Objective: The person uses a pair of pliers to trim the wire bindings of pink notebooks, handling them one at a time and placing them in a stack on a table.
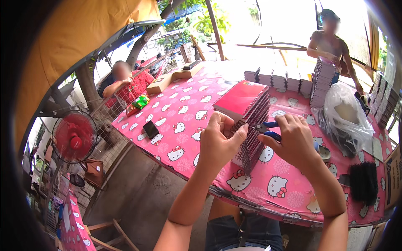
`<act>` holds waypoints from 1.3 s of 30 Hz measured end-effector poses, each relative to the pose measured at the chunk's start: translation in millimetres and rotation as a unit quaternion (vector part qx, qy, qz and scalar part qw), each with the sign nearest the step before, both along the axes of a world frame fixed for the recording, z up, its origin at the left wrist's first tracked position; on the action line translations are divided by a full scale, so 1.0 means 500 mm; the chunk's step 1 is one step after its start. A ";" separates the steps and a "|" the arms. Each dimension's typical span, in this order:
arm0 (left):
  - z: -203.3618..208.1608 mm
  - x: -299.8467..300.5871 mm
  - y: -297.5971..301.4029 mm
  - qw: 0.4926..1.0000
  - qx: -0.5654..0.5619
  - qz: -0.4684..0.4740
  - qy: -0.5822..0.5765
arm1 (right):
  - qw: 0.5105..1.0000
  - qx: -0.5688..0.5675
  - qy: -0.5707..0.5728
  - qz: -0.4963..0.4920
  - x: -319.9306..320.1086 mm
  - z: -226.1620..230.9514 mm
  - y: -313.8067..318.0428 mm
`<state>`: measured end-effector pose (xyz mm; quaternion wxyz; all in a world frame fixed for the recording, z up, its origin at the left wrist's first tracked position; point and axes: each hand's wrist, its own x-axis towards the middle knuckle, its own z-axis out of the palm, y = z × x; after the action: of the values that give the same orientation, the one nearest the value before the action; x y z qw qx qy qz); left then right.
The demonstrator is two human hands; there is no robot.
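A tall stack of spiral-bound notebooks [242, 98] with a red cover on top stands before me, its coiled edges turned toward my right. My left hand [222, 136] is closed at the near side of the stack, thumb and fingers pinching a dark wire coil [238, 125]. My right hand [295, 140] grips blue-handled pliers [273, 136]. The jaws of the pliers point left and meet the coil beside my left thumb. Whether the jaws are closed on the wire is too small to tell.
A pink patterned cloth [184, 125] covers the table. On it are a phone [150, 129], a cardboard tray [161, 83], a plastic bag [347, 117], a bundle of black coils [363, 184] and more notebook stacks [322, 81]. Two people are across the table; a red fan [74, 136] stands left.
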<state>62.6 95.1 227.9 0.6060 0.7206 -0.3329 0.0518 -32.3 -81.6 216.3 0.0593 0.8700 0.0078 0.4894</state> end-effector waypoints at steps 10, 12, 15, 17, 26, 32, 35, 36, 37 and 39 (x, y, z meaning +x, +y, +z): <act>-0.012 0.018 0.010 0.999 0.024 -0.008 0.030 | 0.956 0.167 0.239 -0.037 -0.015 0.002 0.024; -0.022 0.020 0.007 0.997 -0.040 -0.038 0.062 | 0.984 0.099 0.143 -0.025 -0.013 -0.009 0.013; -0.018 0.016 0.006 0.999 0.003 -0.035 0.027 | 0.999 0.015 0.042 -0.007 0.001 -0.010 0.005; -0.013 0.014 0.010 0.998 0.049 -0.036 0.014 | 0.991 0.074 0.113 0.008 0.002 -0.009 0.018; -0.020 0.022 0.014 0.995 0.013 -0.067 0.073 | 0.993 0.055 0.100 -0.013 -0.019 -0.037 0.005; -0.018 0.017 0.013 0.996 0.052 -0.064 0.038 | 0.982 0.114 0.151 0.000 0.001 -0.027 0.019; -0.034 0.029 0.015 0.996 0.070 -0.046 0.028 | 0.950 0.184 0.251 -0.027 -0.005 -0.029 0.028; -0.032 0.031 0.019 0.996 0.069 -0.042 0.048 | 0.943 0.190 0.270 -0.037 -0.007 -0.032 0.030; -0.033 0.032 0.021 0.994 0.070 -0.039 0.070 | 0.948 0.187 0.254 -0.031 -0.013 -0.039 0.028; -0.030 0.031 0.025 0.987 0.046 -0.064 0.140 | 0.958 0.181 0.221 -0.019 -0.024 -0.052 0.021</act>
<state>78.1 107.6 212.8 0.6151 0.7250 -0.2920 -0.1037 -44.4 -70.8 190.4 -0.0930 0.9527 -0.0848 0.2765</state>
